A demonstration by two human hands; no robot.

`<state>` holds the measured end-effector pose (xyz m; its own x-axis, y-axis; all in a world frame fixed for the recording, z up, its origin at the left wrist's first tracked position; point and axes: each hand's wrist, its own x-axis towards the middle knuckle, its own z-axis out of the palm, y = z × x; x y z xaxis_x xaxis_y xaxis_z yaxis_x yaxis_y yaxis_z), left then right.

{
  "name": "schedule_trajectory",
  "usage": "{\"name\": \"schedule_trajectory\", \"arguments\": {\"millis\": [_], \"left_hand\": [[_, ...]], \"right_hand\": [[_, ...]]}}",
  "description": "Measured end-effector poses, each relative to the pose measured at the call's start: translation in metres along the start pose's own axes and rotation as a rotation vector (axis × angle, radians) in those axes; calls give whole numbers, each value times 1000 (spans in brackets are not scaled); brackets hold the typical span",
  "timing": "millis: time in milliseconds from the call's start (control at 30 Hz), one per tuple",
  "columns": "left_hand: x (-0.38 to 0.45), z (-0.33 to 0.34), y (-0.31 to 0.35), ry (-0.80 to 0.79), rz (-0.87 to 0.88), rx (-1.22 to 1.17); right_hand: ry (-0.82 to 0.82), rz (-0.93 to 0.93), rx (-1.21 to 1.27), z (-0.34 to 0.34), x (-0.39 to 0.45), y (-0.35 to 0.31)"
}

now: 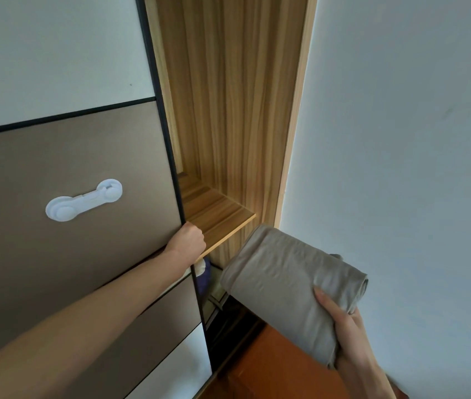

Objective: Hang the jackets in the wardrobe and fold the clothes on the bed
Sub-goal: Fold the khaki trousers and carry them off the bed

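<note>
I face the wardrobe. My left hand (188,239) grips the dark edge of the sliding door (70,174), fingers curled round it. The door stands partly drawn aside and shows a wooden shelf (217,214) inside. My right hand (340,321) holds a folded grey garment (283,283) from below with the thumb on top, just to the right of the shelf's front edge and slightly lower.
A white child-lock latch (84,199) is stuck on the brown door panel. A pale wall (401,139) rises on the right. Below the shelf lie a purple and white item (203,272) and dark space; an orange-brown surface (271,367) shows at the bottom.
</note>
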<state>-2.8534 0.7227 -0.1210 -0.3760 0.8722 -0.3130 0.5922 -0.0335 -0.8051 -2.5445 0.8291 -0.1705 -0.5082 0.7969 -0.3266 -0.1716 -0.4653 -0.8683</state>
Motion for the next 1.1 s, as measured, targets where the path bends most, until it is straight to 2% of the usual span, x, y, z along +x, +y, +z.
{"name": "schedule_trajectory", "arguments": {"millis": [600,1100], "left_hand": [[-114,59,10,-23,0,-14],[-204,94,23,-89,-57,-56]], "right_hand": [[-87,39,-46,43,-82,71],[-230,114,-58,86,-103,92]]}}
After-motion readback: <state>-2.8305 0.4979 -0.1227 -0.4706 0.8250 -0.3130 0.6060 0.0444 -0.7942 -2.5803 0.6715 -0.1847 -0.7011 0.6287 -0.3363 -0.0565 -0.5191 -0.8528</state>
